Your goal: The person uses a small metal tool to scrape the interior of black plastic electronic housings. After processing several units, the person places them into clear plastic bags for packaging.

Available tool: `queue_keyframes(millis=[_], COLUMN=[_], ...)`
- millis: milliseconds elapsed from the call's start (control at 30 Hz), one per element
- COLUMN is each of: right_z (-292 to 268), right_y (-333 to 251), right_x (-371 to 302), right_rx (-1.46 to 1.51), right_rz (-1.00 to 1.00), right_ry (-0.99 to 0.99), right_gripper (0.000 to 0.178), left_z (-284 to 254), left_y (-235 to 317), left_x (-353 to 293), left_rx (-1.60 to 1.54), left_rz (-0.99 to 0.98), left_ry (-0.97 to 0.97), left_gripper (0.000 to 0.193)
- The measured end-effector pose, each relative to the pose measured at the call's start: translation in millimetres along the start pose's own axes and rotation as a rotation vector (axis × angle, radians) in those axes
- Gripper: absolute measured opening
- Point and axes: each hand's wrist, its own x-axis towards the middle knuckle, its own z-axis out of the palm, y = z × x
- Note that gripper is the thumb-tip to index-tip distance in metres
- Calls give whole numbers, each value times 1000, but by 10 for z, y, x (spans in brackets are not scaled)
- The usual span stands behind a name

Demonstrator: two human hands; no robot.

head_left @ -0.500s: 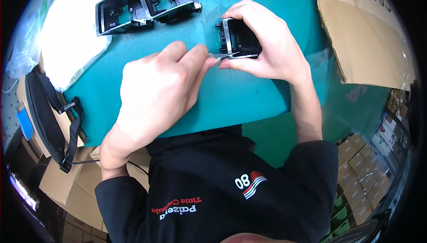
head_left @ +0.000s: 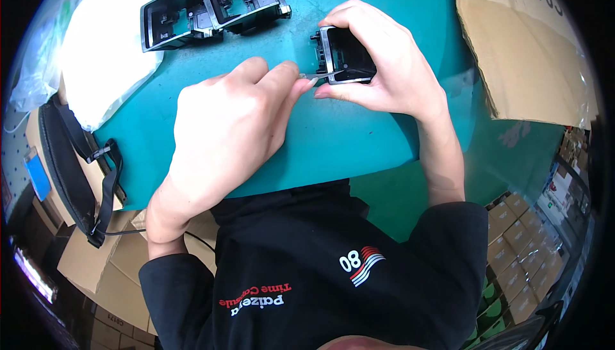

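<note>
My right hand (head_left: 400,62) grips a black plastic housing (head_left: 349,55) by its outside, fingers over the far side and thumb along the near edge. The housing is hollow, with small tabs on its left side. Between the thumb and fingers of my left hand (head_left: 227,122) is a thin pointed metal blade (head_left: 328,75); its handle is hidden by the hand. The blade lies across the housing's near-left rim, its tip reaching over the opening. Whether the edge touches the plastic I cannot tell.
Several similar black housings (head_left: 246,4) stand together at the far left-centre of the green table (head_left: 307,158). Beside them lies a white plastic bag (head_left: 109,49). A cardboard box flap (head_left: 522,55) covers the right side. A black strap (head_left: 106,158) hangs at the table's left edge.
The blade has tilted slightly, its tip shifting a little away from me over the housing's rim. Both hands keep nearly the same place and grip.
</note>
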Motion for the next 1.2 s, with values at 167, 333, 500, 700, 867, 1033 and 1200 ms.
queue_keyframes(millis=[167,333,500,700,867,1033,1200], right_z=[-8,14,28,38,36,40,41], right_y=[7,-5,15,23,32,38,30], right_x=[-2,-5,-8,-23,-24,-21,-20], right_rx=[27,2,-12,-16,-38,-26,-30], right_rz=[20,38,18,21,16,17,17], right_ry=[-17,35,34,24,26,27,31], right_gripper=[70,66,67,67,67,68,68], left_z=[-20,48,60,33,126,61,139], left_y=[-13,-106,-173,-167,-211,-173,-193], left_x=[-25,97,155,182,201,174,189], left_rx=[-50,-21,-62,-12,8,-18,47], left_rz=[-18,-40,-51,-46,-22,-52,-22], left_ry=[-40,88,126,83,179,105,209], left_gripper=[10,20,14,15,24,16,22])
